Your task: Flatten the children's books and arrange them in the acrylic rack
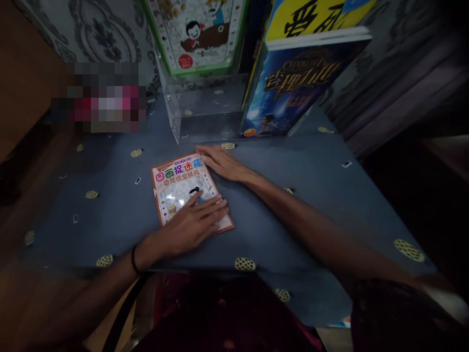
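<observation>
A thin picture book (179, 183) with a brown border and colourful Chinese lettering lies flat on the blue tablecloth, front cover up. Across the lower part of its cover rests my left hand (194, 222), fingers stretched out, with a dark band around the wrist. My right hand (223, 162) lies along the book's upper right edge, its fingertips at the top corner. Its fingers are extended and it grips nothing. The bottom of the cover is partly hidden beneath my left hand.
Behind the book stands a clear acrylic rack (208, 120). It holds a green-bordered book (205, 41), a dark blue book (293, 88) and a yellow book (282, 19). A blurred-out patch (106, 105) covers something at the back left. The table's front edge runs close to my body.
</observation>
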`<state>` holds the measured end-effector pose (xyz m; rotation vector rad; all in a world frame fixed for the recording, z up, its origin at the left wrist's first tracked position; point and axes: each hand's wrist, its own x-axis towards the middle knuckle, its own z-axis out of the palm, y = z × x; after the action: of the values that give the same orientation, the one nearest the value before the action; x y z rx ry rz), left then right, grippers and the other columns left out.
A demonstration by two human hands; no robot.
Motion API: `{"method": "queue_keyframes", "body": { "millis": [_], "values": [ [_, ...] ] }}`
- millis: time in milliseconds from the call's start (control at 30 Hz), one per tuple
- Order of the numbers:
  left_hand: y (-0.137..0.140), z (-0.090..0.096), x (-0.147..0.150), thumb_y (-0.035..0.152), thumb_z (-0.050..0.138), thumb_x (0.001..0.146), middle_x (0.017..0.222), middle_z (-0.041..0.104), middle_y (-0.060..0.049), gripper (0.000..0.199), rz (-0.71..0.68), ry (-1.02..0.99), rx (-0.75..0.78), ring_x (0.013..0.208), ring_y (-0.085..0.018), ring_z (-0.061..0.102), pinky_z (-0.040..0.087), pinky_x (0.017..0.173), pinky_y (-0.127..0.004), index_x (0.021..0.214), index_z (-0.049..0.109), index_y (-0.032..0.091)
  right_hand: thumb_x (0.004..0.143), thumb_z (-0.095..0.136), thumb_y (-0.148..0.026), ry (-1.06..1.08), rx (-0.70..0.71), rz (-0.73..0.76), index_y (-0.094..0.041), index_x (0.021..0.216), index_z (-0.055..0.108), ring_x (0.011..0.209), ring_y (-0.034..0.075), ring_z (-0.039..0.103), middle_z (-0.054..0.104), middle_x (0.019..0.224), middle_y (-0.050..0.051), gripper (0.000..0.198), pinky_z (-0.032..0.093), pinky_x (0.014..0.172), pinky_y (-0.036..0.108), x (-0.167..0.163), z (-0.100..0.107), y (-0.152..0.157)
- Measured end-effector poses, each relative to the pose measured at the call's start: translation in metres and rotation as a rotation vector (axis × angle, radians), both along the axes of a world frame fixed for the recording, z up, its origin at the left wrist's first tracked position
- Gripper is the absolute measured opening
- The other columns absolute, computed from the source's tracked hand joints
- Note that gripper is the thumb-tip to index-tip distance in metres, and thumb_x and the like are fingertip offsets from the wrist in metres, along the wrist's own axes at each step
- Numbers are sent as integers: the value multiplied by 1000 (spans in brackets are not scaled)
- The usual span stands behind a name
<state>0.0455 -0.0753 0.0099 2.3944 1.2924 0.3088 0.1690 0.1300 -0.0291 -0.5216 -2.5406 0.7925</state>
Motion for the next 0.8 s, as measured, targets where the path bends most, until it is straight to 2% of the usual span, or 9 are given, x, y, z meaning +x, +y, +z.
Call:
{"method": "queue_keyframes", "body": {
  "millis": [133, 300, 367, 467, 533, 600, 667, 733, 800],
  "values": [
    [-23, -1, 8, 23, 37, 106, 154, 51, -4, 44, -97, -28, 38, 149, -20, 38, 16, 129, -54, 148, 47, 27, 107, 24, -50, -4, 27, -15, -20, 147, 46, 132, 26, 54, 59, 145, 10, 55, 38, 113, 48, 0, -1, -2],
    [-26, 4, 7, 19, 38, 105, 150, 56, -3, 45, -109, -65, 56, 148, -19, 40, 22, 128, -52, 149, 45, 26, 106, 30, -44, -1, 68, -10, -17, 145, 49, 134, 25, 52, 58, 146, 12, 51, 36, 115, 47, -3, -3, -3],
    [-23, 5, 1, 22, 37, 106, 147, 59, -3, 42, -45, -133, 35, 144, -19, 46, 30, 126, -49, 146, 48, 27, 105, 34, -43, 26, 52, -20, -18, 142, 53, 133, 25, 54, 60, 144, 12, 49, 37, 114, 48, -4, -3, -1],
    [-18, -3, -22, 24, 36, 106, 140, 63, -7, 39, 220, -282, 117, 133, -20, 57, 46, 115, -45, 140, 54, 25, 104, 35, -38, 128, -49, -129, -15, 135, 58, 122, 26, 62, 68, 133, 13, 45, 46, 107, 48, 1, 2, -10],
    [-18, -12, -42, 22, 36, 104, 136, 65, -10, 38, 440, -280, 251, 128, -22, 61, 49, 111, -45, 137, 56, 22, 103, 35, -36, 196, -68, -238, -14, 130, 62, 114, 27, 66, 72, 124, 14, 43, 51, 101, 49, 9, 7, -33],
    [-22, -23, -58, 18, 38, 102, 136, 65, -12, 38, 542, -184, 334, 129, -23, 59, 48, 112, -48, 136, 55, 20, 103, 41, -36, 217, 15, -256, -18, 126, 65, 113, 28, 67, 73, 120, 12, 38, 52, 100, 51, 21, 13, -75],
    [-28, -32, -66, 14, 39, 99, 141, 62, -13, 40, 539, -74, 370, 135, -24, 54, 43, 116, -50, 136, 54, 18, 104, 39, -29, 220, 95, -120, -20, 128, 64, 119, 26, 65, 72, 125, 11, 36, 51, 104, 49, 30, 16, -128],
    [-34, -37, -67, 10, 39, 97, 145, 58, -14, 43, 515, 9, 384, 140, -25, 50, 40, 118, -51, 136, 54, 16, 104, 40, -27, 157, 199, 104, -21, 134, 61, 130, 26, 59, 66, 136, 12, 38, 47, 111, 51, 32, 16, -181],
    [-37, -39, -65, 9, 39, 96, 147, 56, -15, 43, 511, 55, 398, 141, -26, 48, 39, 118, -51, 136, 54, 14, 101, 52, -33, 48, 299, 216, -11, 142, 54, 138, 31, 51, 56, 147, 20, 47, 43, 116, 53, 28, 13, -220]
  ]
}}
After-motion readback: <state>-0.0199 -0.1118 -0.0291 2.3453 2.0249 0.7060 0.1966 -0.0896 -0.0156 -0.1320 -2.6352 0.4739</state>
